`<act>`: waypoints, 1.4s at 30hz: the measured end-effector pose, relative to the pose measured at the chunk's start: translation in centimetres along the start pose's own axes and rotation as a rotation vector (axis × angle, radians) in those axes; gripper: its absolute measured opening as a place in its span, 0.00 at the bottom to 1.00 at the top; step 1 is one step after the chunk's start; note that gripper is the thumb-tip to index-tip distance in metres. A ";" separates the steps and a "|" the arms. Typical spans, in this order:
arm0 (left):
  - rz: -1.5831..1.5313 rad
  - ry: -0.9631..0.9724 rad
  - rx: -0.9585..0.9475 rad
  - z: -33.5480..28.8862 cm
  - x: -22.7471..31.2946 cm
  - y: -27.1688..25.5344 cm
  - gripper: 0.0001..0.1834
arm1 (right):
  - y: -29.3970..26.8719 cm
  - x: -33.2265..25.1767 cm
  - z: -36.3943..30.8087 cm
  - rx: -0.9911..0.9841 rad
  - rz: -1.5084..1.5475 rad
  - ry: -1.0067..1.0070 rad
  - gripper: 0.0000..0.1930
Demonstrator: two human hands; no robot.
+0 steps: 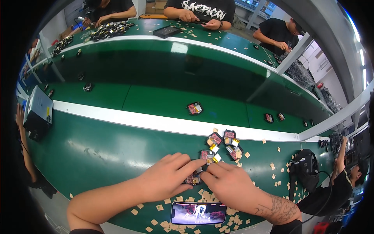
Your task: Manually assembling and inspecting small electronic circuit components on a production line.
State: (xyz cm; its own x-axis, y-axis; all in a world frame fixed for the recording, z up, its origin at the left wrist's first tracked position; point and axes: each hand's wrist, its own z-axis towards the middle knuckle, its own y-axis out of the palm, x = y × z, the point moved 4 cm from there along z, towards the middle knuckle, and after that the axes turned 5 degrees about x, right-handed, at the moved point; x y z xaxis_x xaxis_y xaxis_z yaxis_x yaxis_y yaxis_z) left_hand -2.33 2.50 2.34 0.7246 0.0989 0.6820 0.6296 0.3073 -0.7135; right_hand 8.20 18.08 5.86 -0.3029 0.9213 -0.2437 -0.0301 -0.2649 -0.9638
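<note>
Fingers [190, 168] bent; left hand [163, 177] grips casing [190, 180], right hand [230, 184] alongside.

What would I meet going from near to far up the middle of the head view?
Lit phone → small open case between the left hand and right hand → white rail → another open case lying on green surface → black tray → co-worker in black shirt.

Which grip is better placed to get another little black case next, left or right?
Right, probably: the right grip is nearer most other black cases just ahead, while the left grip sits farther left. Both are busy at one small case.
</note>
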 end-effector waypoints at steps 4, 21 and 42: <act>-0.005 0.008 0.004 -0.2 0.0 0.2 0.41 | -0.4 -0.7 0.5 -0.071 -0.016 0.014 0.18; -0.021 -0.016 0.070 -0.3 0.5 0.2 0.41 | 0.2 2.6 -2.0 0.194 0.441 0.148 0.08; 0.122 0.153 0.080 -0.6 1.1 1.5 0.13 | 2.2 3.7 -2.4 0.036 0.844 0.296 0.13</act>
State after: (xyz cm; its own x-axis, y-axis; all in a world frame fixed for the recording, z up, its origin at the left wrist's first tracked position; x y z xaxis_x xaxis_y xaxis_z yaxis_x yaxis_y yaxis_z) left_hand -0.40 2.47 1.95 0.8320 -0.0034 0.5548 0.5150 0.3770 -0.7699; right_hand 9.25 21.59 2.53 0.0202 0.4497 -0.8930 0.0608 -0.8920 -0.4478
